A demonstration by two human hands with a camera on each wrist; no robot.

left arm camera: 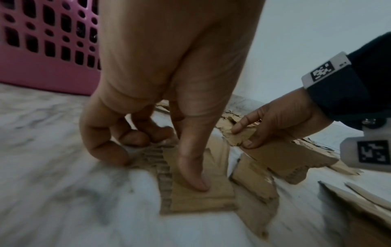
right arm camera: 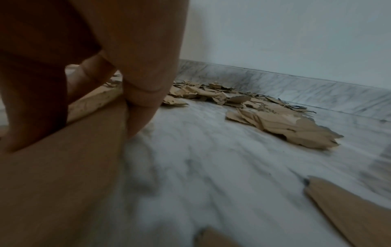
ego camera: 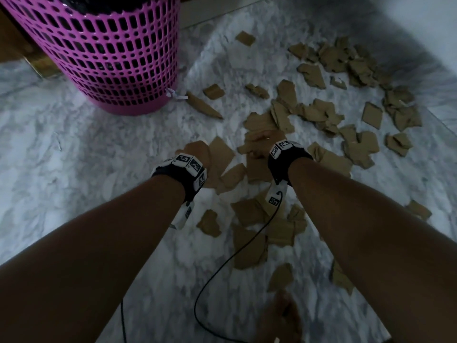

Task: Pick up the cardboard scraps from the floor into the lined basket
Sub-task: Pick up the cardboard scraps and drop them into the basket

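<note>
A pink perforated basket (ego camera: 111,58) with a black liner (ego camera: 99,6) stands at the far left on the marble floor. Brown cardboard scraps (ego camera: 306,112) lie scattered to its right. My left hand (ego camera: 195,154) is down on one flat scrap (left arm camera: 201,200). Its thumb (left arm camera: 196,180) presses on top and its curled fingers (left arm camera: 118,150) hook the far edge. Just to the right, my right hand (ego camera: 259,143) pinches a larger torn scrap (left arm camera: 285,157) between thumb and fingers. That scrap fills the near left of the right wrist view (right arm camera: 63,175).
A thick heap of scraps (ego camera: 346,60) lies at the far right near the marble skirting (right arm camera: 275,85). More scraps (ego camera: 249,243) lie between my forearms. A black cable (ego camera: 222,263) trails over the floor beside a bare foot (ego camera: 286,315). Wooden furniture (ego camera: 14,45) stands behind the basket.
</note>
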